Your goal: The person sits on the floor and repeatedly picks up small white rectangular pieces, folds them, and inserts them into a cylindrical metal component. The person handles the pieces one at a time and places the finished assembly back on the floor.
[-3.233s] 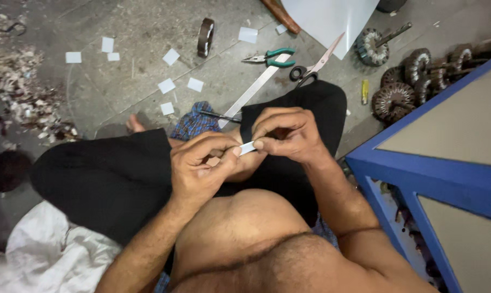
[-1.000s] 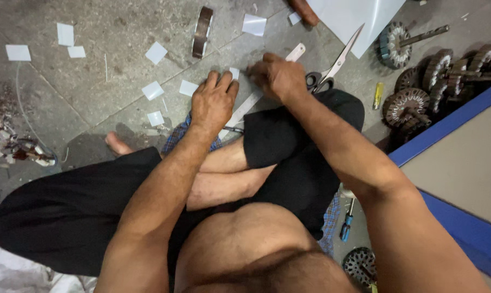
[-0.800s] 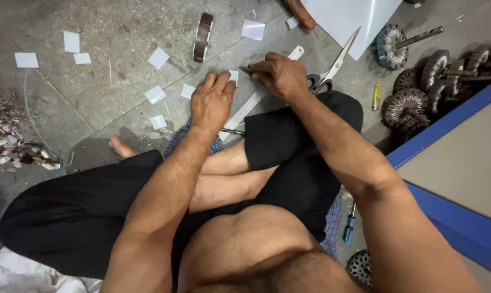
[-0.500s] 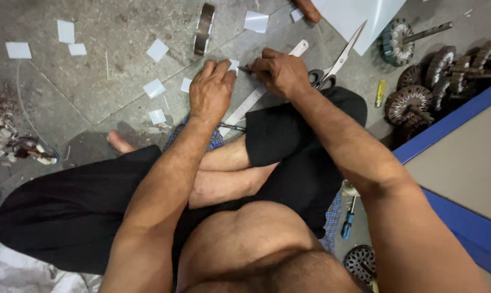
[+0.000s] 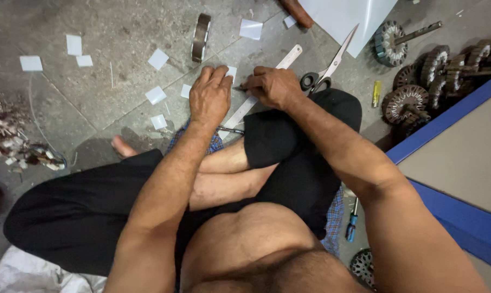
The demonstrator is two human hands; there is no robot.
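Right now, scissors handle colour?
Black handles on the scissors, blades pale metal; head view.

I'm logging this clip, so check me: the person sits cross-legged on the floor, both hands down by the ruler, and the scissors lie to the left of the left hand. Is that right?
Not quite. In the head view the scissors lie to the right of the right hand, not left of the left hand. The rest holds: the person sits cross-legged on the floor with both hands down by the ruler.

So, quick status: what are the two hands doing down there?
Left hand flat, pinning a small white paper piece on the floor. Right hand pinching a thin tool at its edge. Ruler beneath, scissors beside.
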